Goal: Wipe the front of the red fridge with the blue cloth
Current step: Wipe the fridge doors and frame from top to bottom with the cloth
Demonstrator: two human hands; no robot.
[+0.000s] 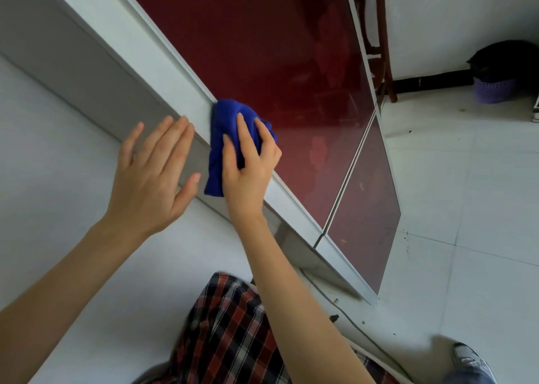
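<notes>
Two bare hands are at work. The left hand (154,173) is flat, fingers straight and slightly fanned, at the grey side wall of the fridge. Likely a brace for balance, though I cannot tell whether it actually touches.

One soft, bunched blue cloth (224,138) sits at the left edge of the door, where the pale trim meets the red. The right hand (250,173) has its fingers bent over the wad and presses it to the panel. A loose tail hangs below the thumb. Bunching gives a thick pad under the fingertips, which suits scrubbing along the seam.

The glossy red fridge front (277,48) counts two panels: the large upper one and a smaller lower door panel (367,208), split by a thin pale gap. Smudges show on both, so most of the wiping looks yet to do.

Further right:
- one dark wooden chair leg (389,71)
- one grey shoe (469,360)
- one purple plastic basket (493,90) on the tiled floor
</notes>
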